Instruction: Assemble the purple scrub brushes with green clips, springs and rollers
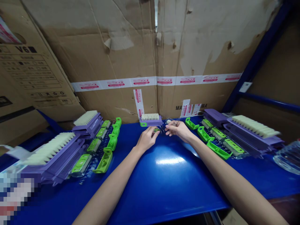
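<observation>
My left hand (147, 138) and my right hand (178, 129) meet at the far middle of the blue table (168, 184). Both have their fingers pinched on a small clear-wrapped piece with a green part (161, 129); what it is I cannot make out. Just behind the hands stands a purple brush with white bristles (151, 119), bristles up, against the cardboard.
At the left lie purple brushes (53, 153) and a row of green-handled brushes (104, 147). At the right lie more green-handled ones (217, 140) and purple brushes (250, 129). Clear plastic (289, 157) sits at the far right. Cardboard boxes (150, 56) wall the back.
</observation>
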`<state>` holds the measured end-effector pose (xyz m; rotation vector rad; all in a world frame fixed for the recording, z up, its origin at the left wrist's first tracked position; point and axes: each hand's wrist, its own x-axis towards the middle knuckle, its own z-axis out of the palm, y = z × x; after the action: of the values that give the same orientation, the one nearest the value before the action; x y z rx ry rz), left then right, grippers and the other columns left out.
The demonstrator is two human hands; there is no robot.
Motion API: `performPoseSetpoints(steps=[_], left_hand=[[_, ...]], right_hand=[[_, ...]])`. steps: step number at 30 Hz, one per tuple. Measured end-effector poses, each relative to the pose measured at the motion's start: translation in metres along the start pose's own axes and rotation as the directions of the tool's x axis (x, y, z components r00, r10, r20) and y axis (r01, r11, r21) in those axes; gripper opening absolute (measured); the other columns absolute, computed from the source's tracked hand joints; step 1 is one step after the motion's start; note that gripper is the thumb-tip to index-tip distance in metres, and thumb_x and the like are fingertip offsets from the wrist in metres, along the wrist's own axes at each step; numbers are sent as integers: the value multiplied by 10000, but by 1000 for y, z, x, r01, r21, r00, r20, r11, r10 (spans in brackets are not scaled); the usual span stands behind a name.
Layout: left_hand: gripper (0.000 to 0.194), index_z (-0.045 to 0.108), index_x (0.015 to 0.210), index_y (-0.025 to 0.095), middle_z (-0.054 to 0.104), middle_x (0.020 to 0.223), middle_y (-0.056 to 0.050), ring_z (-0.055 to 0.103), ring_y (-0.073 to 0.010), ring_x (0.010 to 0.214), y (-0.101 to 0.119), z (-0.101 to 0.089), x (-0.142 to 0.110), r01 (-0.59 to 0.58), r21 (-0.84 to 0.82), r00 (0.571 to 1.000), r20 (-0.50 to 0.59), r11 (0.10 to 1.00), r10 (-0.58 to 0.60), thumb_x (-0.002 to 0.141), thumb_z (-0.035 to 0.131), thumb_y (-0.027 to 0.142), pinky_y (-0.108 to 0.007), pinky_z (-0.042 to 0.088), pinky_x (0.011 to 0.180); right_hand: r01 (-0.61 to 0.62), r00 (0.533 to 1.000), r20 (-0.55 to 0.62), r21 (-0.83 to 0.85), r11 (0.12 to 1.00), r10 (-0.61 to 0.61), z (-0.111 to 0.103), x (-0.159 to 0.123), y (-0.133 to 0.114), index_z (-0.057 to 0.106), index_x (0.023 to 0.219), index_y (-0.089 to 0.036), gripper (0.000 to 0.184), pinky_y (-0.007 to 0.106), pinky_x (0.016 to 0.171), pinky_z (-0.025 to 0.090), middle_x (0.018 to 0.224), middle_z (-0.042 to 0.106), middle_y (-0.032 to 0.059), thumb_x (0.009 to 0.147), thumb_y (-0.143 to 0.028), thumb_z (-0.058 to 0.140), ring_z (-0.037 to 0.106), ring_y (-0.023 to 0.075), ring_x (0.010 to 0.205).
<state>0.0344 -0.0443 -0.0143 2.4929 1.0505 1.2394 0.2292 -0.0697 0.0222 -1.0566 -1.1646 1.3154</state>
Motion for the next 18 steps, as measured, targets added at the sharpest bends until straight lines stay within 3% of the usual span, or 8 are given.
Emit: performPoseSetpoints(steps=[6, 12, 18], left_hand=[[266, 575, 1115, 165, 662, 1059, -98, 629, -202, 977, 1, -1, -1, -5, 21, 999, 41, 1000, 4, 918, 436, 276, -337, 500, 867], [280, 607, 1105, 161, 671, 1082, -101, 636, -216, 1002, 4, -2, -2, -104, 36, 978, 187, 994, 96, 890, 460, 263, -344, 502, 885], [258, 614, 1063, 187, 694, 994, -75, 654, -206, 874, 5, -3, 3, 62, 74, 985, 157, 995, -73, 905, 439, 291, -321, 498, 788]], right_hand=[[-18, 999, -48, 7, 1000, 18, -2, 3, 4, 543, 727, -169, 389, 225, 508, 537, 658, 674, 32, 542, -308, 855, 683, 171, 589], [144, 982, -134, 66, 987, -134, -1, 6, 7, 581, 718, -174, 385, 302, 651, 568, 685, 682, 25, 503, -324, 863, 685, 184, 678], [216, 976, -62, 137, 967, -209, 3, 2, 2, 621, 754, -175, 336, 326, 751, 545, 837, 722, 50, 511, -264, 835, 680, 194, 826]])
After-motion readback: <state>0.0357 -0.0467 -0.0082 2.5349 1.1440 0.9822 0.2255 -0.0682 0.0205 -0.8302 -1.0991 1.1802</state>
